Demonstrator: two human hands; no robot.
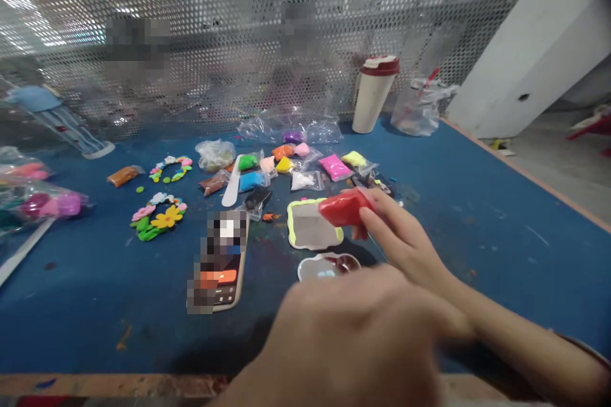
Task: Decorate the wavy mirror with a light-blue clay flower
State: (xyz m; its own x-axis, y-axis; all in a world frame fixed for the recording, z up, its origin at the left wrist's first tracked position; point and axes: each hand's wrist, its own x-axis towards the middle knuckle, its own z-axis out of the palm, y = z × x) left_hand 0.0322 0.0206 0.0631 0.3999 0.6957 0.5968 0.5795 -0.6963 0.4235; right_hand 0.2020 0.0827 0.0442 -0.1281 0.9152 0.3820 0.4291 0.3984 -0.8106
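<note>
My right hand [394, 229] is closed on a small packet of red clay [342, 208], held above the right edge of a flat plate with a yellow-green rim [310, 229]. Large and blurred in the foreground, my left hand [348, 337] shows mostly its back; its fingertips cannot be made out. It partly covers a second plate with a scalloped pale edge [324, 264]. A phone [224, 261] with a lit screen, partly pixelated, lies on the blue table to the left of both plates.
Colourful clay packets [252, 181] and a white spatula [231, 187] lie behind the plates. Flower-decorated rings [167, 219] are on the left. A lidded cup [373, 95] and a plastic cup with a red straw [416, 108] stand at the back, before a perforated metal panel [200, 76].
</note>
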